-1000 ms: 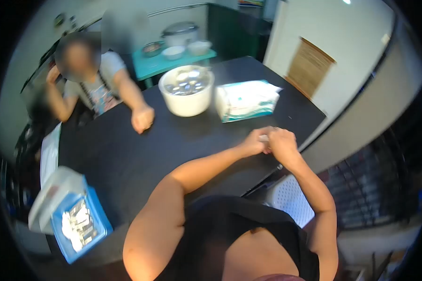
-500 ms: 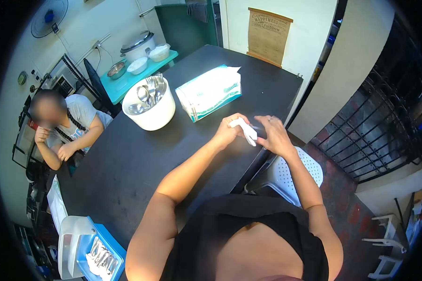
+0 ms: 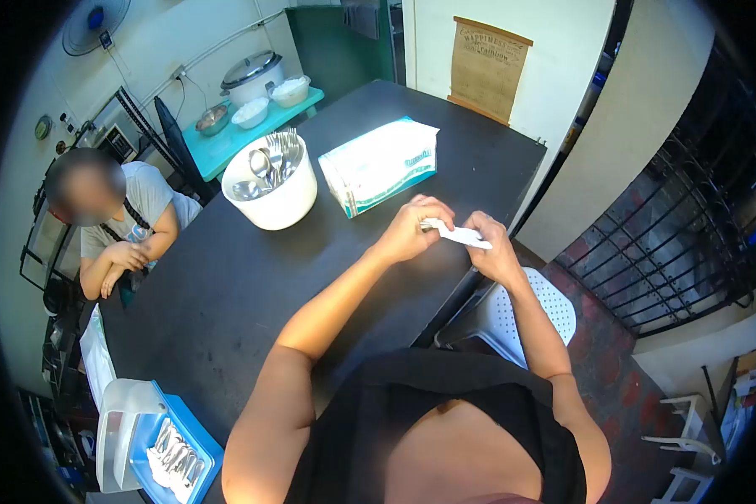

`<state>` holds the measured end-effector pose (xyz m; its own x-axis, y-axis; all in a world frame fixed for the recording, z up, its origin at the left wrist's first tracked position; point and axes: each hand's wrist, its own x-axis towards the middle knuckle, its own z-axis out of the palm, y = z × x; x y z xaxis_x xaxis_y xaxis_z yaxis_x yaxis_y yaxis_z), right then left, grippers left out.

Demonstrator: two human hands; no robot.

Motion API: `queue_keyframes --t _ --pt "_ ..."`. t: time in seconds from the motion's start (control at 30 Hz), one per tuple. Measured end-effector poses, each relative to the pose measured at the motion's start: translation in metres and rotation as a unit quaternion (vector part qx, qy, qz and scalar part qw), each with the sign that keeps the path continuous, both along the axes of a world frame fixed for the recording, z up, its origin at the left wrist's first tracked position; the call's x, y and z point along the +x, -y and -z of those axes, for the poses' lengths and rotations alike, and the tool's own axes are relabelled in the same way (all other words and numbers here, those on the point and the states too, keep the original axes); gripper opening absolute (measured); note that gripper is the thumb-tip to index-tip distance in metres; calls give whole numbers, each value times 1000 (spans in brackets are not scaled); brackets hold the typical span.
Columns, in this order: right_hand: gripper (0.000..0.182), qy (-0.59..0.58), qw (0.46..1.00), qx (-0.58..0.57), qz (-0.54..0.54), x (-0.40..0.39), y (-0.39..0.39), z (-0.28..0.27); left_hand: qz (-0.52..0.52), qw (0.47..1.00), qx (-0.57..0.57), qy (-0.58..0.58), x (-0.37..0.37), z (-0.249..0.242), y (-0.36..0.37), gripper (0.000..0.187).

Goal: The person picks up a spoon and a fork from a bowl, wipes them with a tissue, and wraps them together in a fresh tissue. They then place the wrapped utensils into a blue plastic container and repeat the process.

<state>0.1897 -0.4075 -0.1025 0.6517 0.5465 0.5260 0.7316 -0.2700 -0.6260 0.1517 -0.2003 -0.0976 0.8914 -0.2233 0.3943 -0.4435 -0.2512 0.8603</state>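
Note:
A folded white paper napkin [image 3: 466, 238] spans the gap between my hands, above the right edge of the black table. My left hand [image 3: 413, 228] pinches its left end. At the other end, the fingers of my right hand [image 3: 494, 252] close round it. Whether cutlery lies inside the napkin is hidden. Just beyond my hands lies a white and teal pack of tissues [image 3: 378, 164]. Left of the pack stands a white tub [image 3: 281, 202] holding forks and spoons [image 3: 265, 164]. A blue container [image 3: 206, 462] at the lower left holds several pieces of cutlery wrapped in white napkins [image 3: 175, 462].
Across the black table [image 3: 218, 311] a person [image 3: 139, 218] sits with forearms near its left edge. A turquoise side table [image 3: 218, 155] bears a rice cooker [image 3: 252, 77] and bowls. A white perforated stool [image 3: 546, 315] stands by my right arm.
My right hand has come in and closed on the napkin, which now lies flatter between both hands. The seated person's hand has dropped from the face to the other arm.

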Motion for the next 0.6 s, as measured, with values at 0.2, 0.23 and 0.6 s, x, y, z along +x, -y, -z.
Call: queue_keyframes --t 0.2,0.23,0.6 --pt "11 -151 984 43 86 -1 -3 4 -199 898 280 274 -18 -11 21 29" --pt "12 -175 978 65 89 6 -5 8 -200 896 281 279 -15 -2 21 29" --pt "10 -223 947 212 94 -13 -31 11 -203 907 156 334 -12 5 24 16"
